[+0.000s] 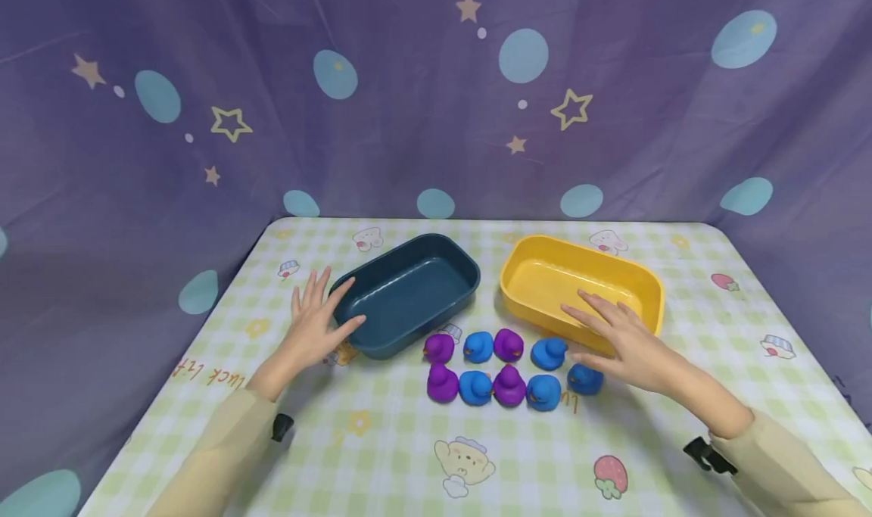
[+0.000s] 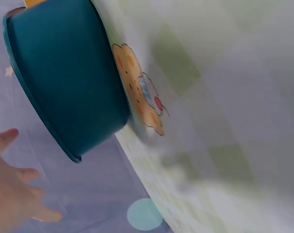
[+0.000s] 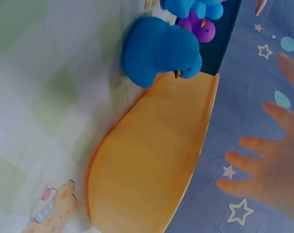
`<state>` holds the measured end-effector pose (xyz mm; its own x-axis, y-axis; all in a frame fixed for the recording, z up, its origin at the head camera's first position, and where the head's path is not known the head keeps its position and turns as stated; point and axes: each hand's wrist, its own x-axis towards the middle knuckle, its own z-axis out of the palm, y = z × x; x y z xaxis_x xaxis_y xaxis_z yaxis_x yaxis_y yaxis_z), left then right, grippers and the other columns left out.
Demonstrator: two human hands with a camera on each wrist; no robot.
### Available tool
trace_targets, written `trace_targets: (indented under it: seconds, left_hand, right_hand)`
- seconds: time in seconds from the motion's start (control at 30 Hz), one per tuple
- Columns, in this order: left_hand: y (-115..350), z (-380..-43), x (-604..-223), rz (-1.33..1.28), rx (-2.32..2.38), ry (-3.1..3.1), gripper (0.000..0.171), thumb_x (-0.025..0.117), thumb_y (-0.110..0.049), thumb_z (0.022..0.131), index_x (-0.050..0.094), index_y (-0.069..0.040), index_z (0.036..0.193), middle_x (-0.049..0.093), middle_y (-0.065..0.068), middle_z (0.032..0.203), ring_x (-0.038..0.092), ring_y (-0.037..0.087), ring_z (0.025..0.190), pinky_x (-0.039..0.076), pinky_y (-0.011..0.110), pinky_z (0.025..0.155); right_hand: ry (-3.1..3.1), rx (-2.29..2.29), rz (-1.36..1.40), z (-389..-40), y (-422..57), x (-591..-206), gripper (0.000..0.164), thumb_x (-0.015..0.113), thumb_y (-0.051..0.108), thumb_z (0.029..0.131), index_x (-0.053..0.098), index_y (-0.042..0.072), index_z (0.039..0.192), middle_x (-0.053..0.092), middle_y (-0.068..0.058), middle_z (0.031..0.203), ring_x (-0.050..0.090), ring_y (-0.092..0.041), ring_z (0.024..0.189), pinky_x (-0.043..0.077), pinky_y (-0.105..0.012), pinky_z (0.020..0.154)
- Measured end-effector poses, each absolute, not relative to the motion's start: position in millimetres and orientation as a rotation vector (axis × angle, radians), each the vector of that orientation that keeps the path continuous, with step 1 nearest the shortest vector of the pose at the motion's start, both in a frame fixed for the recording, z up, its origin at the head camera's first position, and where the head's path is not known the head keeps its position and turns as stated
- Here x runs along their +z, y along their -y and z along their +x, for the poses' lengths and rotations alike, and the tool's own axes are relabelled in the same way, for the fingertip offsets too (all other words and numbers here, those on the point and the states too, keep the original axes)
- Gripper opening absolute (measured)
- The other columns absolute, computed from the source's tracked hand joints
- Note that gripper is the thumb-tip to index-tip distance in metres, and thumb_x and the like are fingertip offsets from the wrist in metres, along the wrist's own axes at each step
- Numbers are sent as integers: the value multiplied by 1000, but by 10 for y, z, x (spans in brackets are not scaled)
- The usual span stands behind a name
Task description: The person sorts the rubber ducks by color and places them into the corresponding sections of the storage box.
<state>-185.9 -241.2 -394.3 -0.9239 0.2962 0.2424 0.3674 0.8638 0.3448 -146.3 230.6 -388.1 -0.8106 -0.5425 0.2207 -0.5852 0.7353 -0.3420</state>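
My left hand [image 1: 315,324], fingers spread, is over the near-left end of a dark teal tub [image 1: 409,294] in the head view. Nothing is in its grasp. With fingers spread too, my right hand [image 1: 630,345] hovers over the near edge of a yellow tub [image 1: 545,278]. Its thumb is just above a blue rubber duck [image 1: 585,379], the rightmost one. More blue ducks [image 1: 543,393] and purple ducks [image 1: 509,386] stand in two rows in front of the tubs. The right wrist view shows that blue duck [image 3: 161,51] close up, beside the yellow tub [image 3: 142,155].
A green-and-white checked cloth [image 1: 381,456] with cartoon prints covers the table. A purple curtain [image 1: 422,123] with stars and blue spots hangs behind and at the sides. The two tubs stand side by side toward the back, with a narrow gap between.
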Motion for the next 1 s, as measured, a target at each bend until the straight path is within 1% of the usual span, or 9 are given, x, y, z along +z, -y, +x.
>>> trace_targets:
  seconds: [0.17,0.3,0.37,0.43,0.53,0.6,0.7,0.77,1.0]
  left_hand:
    - [2459,-1877,-3977,-489,-727,2786,63,55,-42,84,35,-10,135,10,20,145,-3,35,132,-1,61,100]
    - [2484,-1886,-4009,-452,-857,2753,58,55,-36,86,37,-7,133,12,20,144,3,38,131,3,61,100]
    - [2495,-1888,-4025,-437,-904,2740,55,55,-33,86,38,-7,132,14,21,143,7,41,130,6,62,99]
    - [2507,-1890,-4038,-427,-941,2734,53,54,-29,88,38,-6,132,15,22,142,12,44,128,11,64,97]
    - [2524,-1896,-4056,-404,-1002,2735,50,51,-26,90,36,-4,132,16,25,140,18,47,124,18,65,95]
    - [2532,-1902,-4066,-363,-1046,2744,50,50,-26,90,35,-3,133,16,25,140,20,47,124,21,63,95]
    - [2538,-1915,-4089,-286,-1119,2745,51,50,-26,90,35,-1,133,18,27,138,22,45,124,23,61,96]
    - [2540,-1925,-4103,-245,-1180,2731,50,51,-24,90,35,-1,132,20,27,137,24,45,123,25,59,96]
    - [2567,-1948,-4125,-106,-1417,2679,50,51,-18,90,33,-1,133,26,26,135,29,44,122,30,52,98]
  right_hand:
    - [2784,731,938,-1370,-2303,-3894,63,68,35,76,41,22,132,30,-13,139,33,-38,120,36,-57,88]
    - [2713,748,927,-1315,-2292,-3902,60,73,29,72,50,16,125,41,-11,131,41,-30,115,45,-44,83]
    - [2673,746,925,-1304,-2284,-3910,57,75,27,69,54,14,120,45,-9,126,44,-26,112,45,-32,85]
    - [2650,752,925,-1295,-2280,-3924,54,76,26,68,57,17,117,49,-6,122,45,-22,110,41,-18,87]
    - [2626,786,962,-1287,-2275,-3948,47,76,23,67,61,17,112,54,-1,114,49,-16,104,36,-9,88]
    - [2636,797,983,-1279,-2274,-3962,43,76,23,68,63,17,109,57,4,109,52,-12,100,41,-12,84]
    - [2665,789,1010,-1272,-2273,-3979,39,76,21,68,65,13,105,60,6,105,55,-12,95,49,-25,78]
    - [2678,778,1023,-1274,-2276,-3993,37,75,20,69,65,12,103,61,4,104,57,-13,94,51,-31,75]
    - [2705,807,1070,-1300,-2288,-4066,36,75,18,69,65,10,102,63,-1,104,58,-18,95,50,-36,76]
